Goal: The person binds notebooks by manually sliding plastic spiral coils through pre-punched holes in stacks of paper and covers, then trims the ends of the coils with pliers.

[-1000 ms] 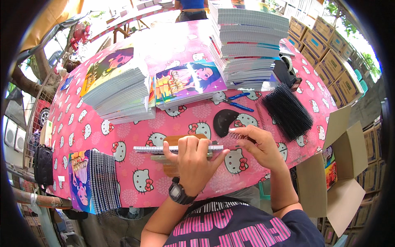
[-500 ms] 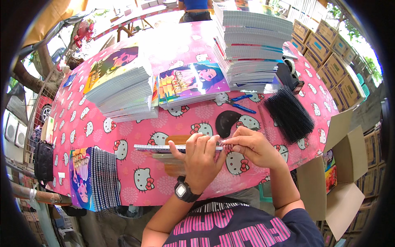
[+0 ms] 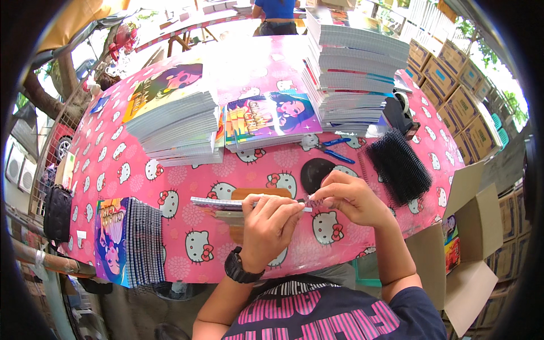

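A thin notebook (image 3: pixel 218 203) is held edge-on above the table, its long side running left to right. My left hand (image 3: pixel 271 226), with a black watch on the wrist, is closed over its right part. At its right end my right hand (image 3: pixel 350 198) pinches a small dark reddish spiral coil (image 3: pixel 316 202), partly hidden by the fingers. Under the notebook lies a brown wooden board (image 3: pixel 262 193). Just beyond my hands rests a black rounded object (image 3: pixel 315 174). Blue-handled pliers (image 3: pixel 338 150) and a bundle of black spiral coils (image 3: pixel 399 167) lie farther to the right.
Stacks of notebooks stand at the far left (image 3: pixel 178 133), middle (image 3: pixel 272 122) and back right (image 3: pixel 360 73). Coil-bound notebooks (image 3: pixel 130 241) are piled at the near left. An open cardboard box (image 3: pixel 470 249) sits right of the pink table (image 3: pixel 187 181). A person (image 3: pixel 276 17) is beyond it.
My left hand's fingers have drawn together, the thumb no longer sticking out, and its wrist has turned. The right hand remains pinched at the notebook's end. The whole view has shifted slightly.
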The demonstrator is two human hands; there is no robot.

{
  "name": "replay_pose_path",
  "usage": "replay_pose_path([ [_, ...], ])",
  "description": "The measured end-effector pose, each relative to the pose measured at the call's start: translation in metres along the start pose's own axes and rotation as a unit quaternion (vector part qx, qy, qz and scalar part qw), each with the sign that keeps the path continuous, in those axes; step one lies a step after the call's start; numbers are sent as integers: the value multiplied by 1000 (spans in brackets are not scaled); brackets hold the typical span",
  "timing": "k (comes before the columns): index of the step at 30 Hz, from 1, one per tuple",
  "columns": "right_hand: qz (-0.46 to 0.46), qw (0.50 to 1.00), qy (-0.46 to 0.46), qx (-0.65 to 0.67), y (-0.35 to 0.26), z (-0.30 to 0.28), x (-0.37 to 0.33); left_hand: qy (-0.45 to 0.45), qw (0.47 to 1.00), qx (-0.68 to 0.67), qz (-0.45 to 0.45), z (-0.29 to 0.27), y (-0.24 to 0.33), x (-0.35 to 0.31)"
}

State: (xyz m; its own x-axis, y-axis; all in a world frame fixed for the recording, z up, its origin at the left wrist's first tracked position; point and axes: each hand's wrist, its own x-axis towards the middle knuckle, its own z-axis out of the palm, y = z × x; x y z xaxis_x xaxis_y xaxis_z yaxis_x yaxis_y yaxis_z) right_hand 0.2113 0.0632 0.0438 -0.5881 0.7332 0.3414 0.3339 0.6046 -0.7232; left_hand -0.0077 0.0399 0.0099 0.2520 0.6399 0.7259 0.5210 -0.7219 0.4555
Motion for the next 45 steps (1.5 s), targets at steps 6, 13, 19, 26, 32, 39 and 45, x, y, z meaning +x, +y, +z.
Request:
replay_pose_path([
  [6,2,1000,-7,5,0,1,-2,-1,1000,-8,-6,0,-2,-1],
  [13,19,1000,-8,4,0,7,-2,-8,999,27,22,-2,-1,-5],
  [19,-5,1000,-11,-20,-9,2,-7,-3,1000,12,-2,-2,-1,-7],
  [26,87,993,-53,51,-17,10,-8,0,1000,13,-14,-4,0,1],
  [32,46,995,72,48,-11,13,-8,-16,1000,6,-2,-7,0,-3],
  [39,51,996,42,52,-12,21,-13,-6,999,14,40,-6,-2,-17],
  [45,26,998,24,55,-14,19,-7,-6,999,8,46,-5,-5,-20],
])
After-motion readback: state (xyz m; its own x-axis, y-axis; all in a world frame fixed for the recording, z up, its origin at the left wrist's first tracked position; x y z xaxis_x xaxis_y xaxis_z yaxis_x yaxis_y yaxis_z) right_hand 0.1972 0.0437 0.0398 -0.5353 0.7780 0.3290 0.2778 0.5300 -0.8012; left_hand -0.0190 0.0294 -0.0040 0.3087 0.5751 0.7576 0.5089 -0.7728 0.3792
